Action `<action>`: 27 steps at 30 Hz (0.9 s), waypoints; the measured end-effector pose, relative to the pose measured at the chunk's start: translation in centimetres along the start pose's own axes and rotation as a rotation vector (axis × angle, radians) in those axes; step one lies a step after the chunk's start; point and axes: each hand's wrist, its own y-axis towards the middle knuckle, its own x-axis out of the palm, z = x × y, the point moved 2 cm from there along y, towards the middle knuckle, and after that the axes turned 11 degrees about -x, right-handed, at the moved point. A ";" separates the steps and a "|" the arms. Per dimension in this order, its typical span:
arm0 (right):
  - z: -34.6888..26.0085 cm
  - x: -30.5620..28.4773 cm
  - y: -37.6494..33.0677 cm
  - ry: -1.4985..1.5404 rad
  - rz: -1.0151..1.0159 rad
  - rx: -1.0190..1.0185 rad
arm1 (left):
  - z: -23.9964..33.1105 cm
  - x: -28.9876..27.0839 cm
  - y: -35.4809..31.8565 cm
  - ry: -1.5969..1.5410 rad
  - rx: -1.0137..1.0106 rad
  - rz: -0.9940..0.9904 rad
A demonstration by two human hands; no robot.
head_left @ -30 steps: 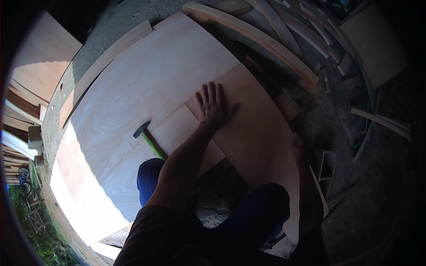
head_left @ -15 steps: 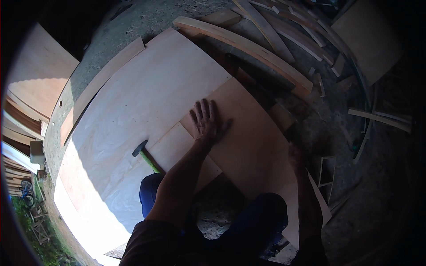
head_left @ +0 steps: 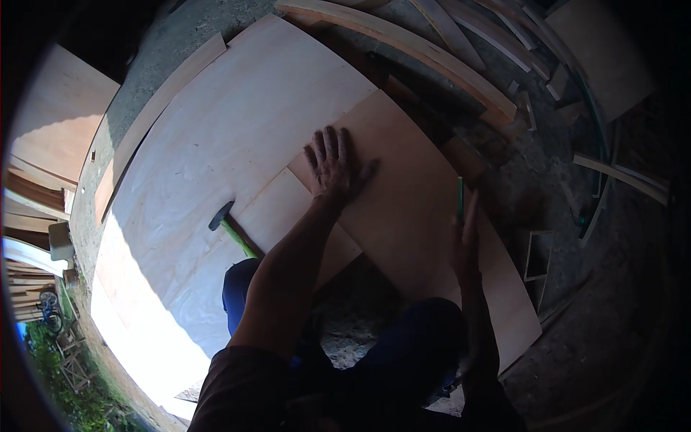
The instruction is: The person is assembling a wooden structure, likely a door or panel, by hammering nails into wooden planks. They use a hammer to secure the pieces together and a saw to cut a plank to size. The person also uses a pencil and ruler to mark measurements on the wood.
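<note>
My left hand (head_left: pixel 332 164) lies flat with spread fingers on a brownish plywood sheet (head_left: pixel 403 187), near the seam with a larger pale plywood sheet (head_left: pixel 230 108). Over the brownish sheet's right part, my right hand (head_left: pixel 466 234) holds a thin green pencil (head_left: pixel 461 193), its forefinger stretched out alongside. How the other fingers wrap it is too dark to make out. A hammer (head_left: pixel 234 232) with a dark head and green handle rests on the pale wood, left of my left forearm. Beside it is a smaller pale panel (head_left: pixel 284 209), partly behind that forearm.
A long curved-looking board (head_left: pixel 403 52) and several loose timber strips lie beyond the sheets at upper right. A narrow plank (head_left: pixel 165 108) runs along the far left edge. Small wooden frame (head_left: pixel 537 255) sits right. Below my left hand, a dark gap opens between the panels.
My right hand has moved left, from the brownish sheet's right edge onto its surface, and the green pencil now shows in it. My left hand stays flat on the sheet.
</note>
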 end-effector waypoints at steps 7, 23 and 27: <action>-2.8 5.9 -8.2 0.553 -0.245 0.334 | 0.0 0.0 -0.2 -0.010 0.003 -0.003; -4.2 9.4 -10.4 0.525 -0.186 0.072 | 0.5 0.2 -0.1 0.015 -0.004 -0.005; -3.8 10.5 -10.5 0.573 -0.214 0.255 | 0.7 0.3 0.1 0.048 -0.013 -0.021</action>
